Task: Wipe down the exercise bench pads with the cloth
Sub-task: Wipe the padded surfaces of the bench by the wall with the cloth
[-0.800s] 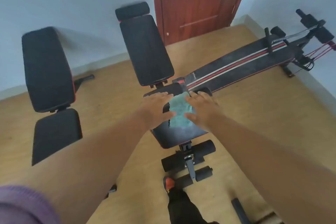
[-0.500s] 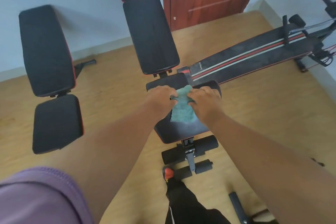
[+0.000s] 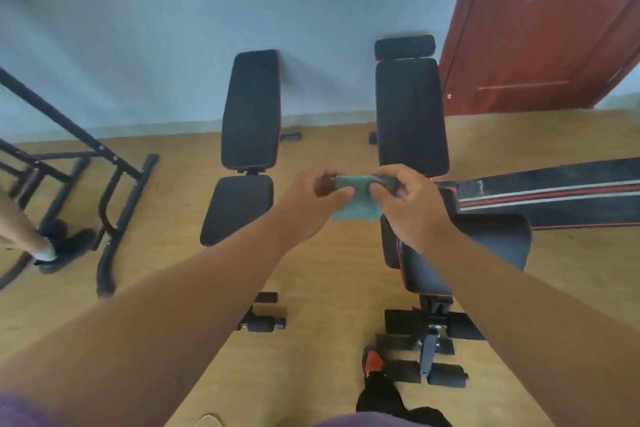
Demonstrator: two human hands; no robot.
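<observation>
Teal cloth (image 3: 356, 199) hangs in the air between both hands, lifted clear of the pads, above the strip of floor between the two benches. The left hand (image 3: 311, 196) pinches its left end with thumb and curled fingers; the right hand (image 3: 405, 201) pinches the right end the same way, so the top edge is drawn into a tight band while the rest droops below. Held like this, it looks as if the person is refolding or stretching the cloth to get a fresh face for wiping. Just beneath the right hand lies the near bench's seat pad (image 3: 485, 243), with its back pad (image 3: 410, 114) raised beyond. A second bench (image 3: 249, 149) stands to the left, near enough to be the next target, though which pad comes next cannot be told
</observation>
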